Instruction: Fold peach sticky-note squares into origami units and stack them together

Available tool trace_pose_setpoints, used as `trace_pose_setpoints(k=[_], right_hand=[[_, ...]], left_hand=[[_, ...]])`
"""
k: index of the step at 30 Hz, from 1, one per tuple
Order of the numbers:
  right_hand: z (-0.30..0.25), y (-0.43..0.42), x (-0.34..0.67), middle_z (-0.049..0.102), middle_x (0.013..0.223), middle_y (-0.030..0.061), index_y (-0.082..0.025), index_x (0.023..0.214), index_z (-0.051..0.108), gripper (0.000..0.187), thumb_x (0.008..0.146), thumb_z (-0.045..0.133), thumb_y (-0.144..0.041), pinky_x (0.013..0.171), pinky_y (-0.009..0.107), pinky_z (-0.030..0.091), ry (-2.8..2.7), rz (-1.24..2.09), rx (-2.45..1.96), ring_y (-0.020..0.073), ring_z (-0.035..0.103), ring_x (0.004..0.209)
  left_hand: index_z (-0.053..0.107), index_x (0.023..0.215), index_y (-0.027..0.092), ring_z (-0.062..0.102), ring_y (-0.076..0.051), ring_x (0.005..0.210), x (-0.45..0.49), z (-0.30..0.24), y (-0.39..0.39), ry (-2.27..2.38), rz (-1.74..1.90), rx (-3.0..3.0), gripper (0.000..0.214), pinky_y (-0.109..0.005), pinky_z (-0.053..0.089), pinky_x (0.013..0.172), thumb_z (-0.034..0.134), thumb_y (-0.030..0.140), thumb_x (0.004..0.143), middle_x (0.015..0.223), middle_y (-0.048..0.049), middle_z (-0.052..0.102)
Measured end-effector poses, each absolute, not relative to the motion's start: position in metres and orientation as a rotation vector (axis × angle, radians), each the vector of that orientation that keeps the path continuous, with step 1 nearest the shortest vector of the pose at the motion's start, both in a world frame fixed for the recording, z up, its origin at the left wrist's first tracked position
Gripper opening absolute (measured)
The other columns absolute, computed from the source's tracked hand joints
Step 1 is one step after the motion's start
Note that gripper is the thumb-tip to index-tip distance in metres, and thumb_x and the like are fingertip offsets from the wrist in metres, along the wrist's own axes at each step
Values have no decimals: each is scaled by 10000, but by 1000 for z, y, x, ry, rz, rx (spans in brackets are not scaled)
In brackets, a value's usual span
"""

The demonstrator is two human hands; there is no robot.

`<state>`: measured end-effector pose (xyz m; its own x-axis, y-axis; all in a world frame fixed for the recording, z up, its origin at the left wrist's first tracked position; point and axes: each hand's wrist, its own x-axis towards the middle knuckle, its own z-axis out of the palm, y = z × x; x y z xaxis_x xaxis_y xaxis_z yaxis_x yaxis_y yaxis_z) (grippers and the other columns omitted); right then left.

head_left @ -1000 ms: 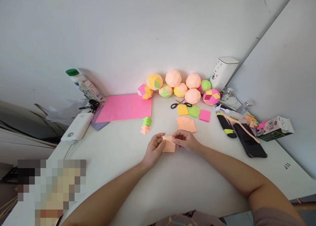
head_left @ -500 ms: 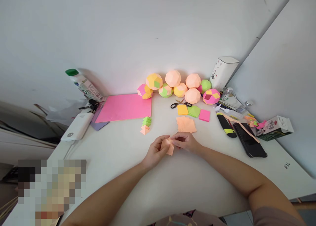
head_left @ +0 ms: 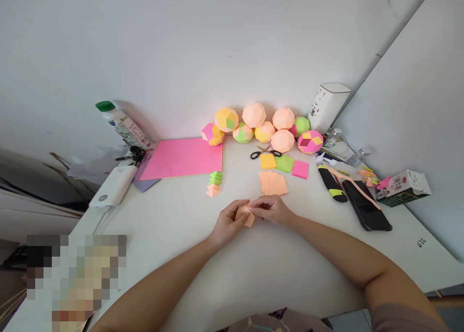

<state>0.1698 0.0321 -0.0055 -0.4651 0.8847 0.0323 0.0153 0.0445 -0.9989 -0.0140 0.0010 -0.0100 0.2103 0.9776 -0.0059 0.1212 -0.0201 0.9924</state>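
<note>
A small peach piece of folded paper (head_left: 249, 220) is held between my two hands above the white table. My left hand (head_left: 231, 223) is closed on its left side, thumb in front. My right hand (head_left: 274, 210) pinches its upper right edge with thumb and fingertips, which hide part of the paper. Just beyond lies a loose stack of peach paper squares (head_left: 273, 182). Left of that stands a short row of folded green and peach paper pieces (head_left: 214, 179). Yellow (head_left: 268, 161), green (head_left: 285, 163) and pink (head_left: 300, 169) paper stacks lie farther back.
Black-handled scissors (head_left: 266, 152) lie before several faceted paper balls (head_left: 254, 115) along the wall. At left are a pink board (head_left: 184, 158), a white power bank-like box (head_left: 115, 187) and a leaning bottle (head_left: 125, 126). A cutter (head_left: 331, 183), phone (head_left: 368, 206) and carton (head_left: 404, 188) sit right.
The right fingers have shifted slightly left over the paper's edge, and the folded paper shows a little less. Both hands otherwise stay in place.
</note>
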Motion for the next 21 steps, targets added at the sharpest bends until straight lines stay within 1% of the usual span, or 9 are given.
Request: trace_pose_setpoints(k=[7,15,21], right_hand=[[-4,32,170,614,625,13,-159,842,709,211,754,674,-347,488,244,484,-1592,1502,-934,106,538,522],[-7,32,169,621,629,14,-157,843,711,211,755,673,-346,481,240,485,-1605,1479,-935,106,537,519],[-5,31,169,610,609,8,-168,844,715,206,766,663,-351,477,242,480,-1620,1466,-938,107,531,514]], left_hand=[[599,1096,220,593,-197,915,-14,-10,1,1153,980,1383,319,-338,474,837,582,345,802,995,-48,633],[609,1071,212,586,-187,866,-14,-7,0,1167,992,1380,302,-330,484,802,591,323,791,937,-41,625],[609,1068,217,576,-177,825,-14,-6,0,1178,980,1363,305,-323,482,776,589,339,790,893,-31,612]])
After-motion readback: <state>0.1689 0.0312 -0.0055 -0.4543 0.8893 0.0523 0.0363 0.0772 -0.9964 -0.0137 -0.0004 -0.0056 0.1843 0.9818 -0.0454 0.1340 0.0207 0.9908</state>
